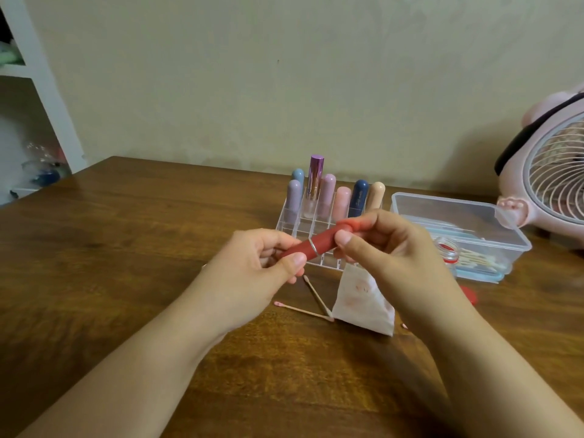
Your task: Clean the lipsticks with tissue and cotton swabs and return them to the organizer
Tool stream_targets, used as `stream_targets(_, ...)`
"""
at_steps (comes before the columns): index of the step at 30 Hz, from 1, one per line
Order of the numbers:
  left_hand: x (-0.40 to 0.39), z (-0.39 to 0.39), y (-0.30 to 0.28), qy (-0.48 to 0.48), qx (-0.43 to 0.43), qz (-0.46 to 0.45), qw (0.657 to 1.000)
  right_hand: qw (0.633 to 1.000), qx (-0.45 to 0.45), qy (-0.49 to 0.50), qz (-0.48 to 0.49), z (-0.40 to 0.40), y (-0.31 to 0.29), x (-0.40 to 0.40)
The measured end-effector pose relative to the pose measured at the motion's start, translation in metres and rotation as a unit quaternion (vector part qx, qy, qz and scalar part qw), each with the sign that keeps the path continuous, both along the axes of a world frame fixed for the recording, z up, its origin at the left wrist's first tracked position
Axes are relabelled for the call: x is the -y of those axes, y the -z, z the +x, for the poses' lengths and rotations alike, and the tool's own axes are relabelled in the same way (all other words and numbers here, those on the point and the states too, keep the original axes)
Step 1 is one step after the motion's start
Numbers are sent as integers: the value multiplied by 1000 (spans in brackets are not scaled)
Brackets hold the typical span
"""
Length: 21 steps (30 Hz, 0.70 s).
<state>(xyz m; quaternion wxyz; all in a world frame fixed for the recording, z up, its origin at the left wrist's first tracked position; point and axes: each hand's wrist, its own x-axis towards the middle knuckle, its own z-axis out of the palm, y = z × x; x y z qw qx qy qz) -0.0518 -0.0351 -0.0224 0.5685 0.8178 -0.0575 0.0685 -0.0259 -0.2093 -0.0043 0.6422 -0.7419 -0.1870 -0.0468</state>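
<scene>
Both hands are up over the wooden table (pixel 126 248), sharing one red lipstick (pixel 311 246) between them. Her left hand (pixel 252 273) has its fingers curled round the lower barrel, thumb laid along the near side. Her right hand (pixel 385 248) pinches the other end, the cap end, between thumb and fingers, and it also has a stained white tissue (pixel 366 301) tucked under its palm, so the tissue hangs down towards the tabletop. The lipstick lies tilted, cap end higher, with a thin metal ring showing on the barrel between the two hands.

Just beyond the hands stands the clear organizer (pixel 303 222), with seven capped lipsticks upright in its back rows: two pale purple, a pale blue, a tall shiny violet one (pixel 315 178), a pink, a navy (pixel 360 197) and a beige. Its front slots sit right behind the held lipstick.

Below the hands, on the table, two used cotton swabs (pixel 303 309) lie with their near tips touching, beside the hanging tissue. To the right of the right hand is a clear plastic box (pixel 458 210) with swabs inside, and a small glass jar (pixel 447 249) just in front of it. Farther right stands a pink fan (pixel 553 172).
</scene>
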Motion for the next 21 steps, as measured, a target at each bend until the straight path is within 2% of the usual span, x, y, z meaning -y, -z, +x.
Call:
stream_targets(5, -2, 3, 4, -8, 6, 30, 1000, 1000, -12, 16, 1, 1, 6, -4)
stream_targets(11, 2, 7, 8, -28, 3, 108, 994, 995, -5, 80, -59, 5, 12, -10)
stream_targets(14, 1, 10, 1, -96, 52, 120, 987, 988, 14, 137, -63, 11, 2, -10)
stream_targets(17, -3, 19, -14, -153, 98, 176, 967, 977, 59, 183, -88, 26, -18, -12)
stream_targets(21, -4, 36, -31, -156, 143, 256, 943, 961, 117, 199, -153, 56, -32, -22)
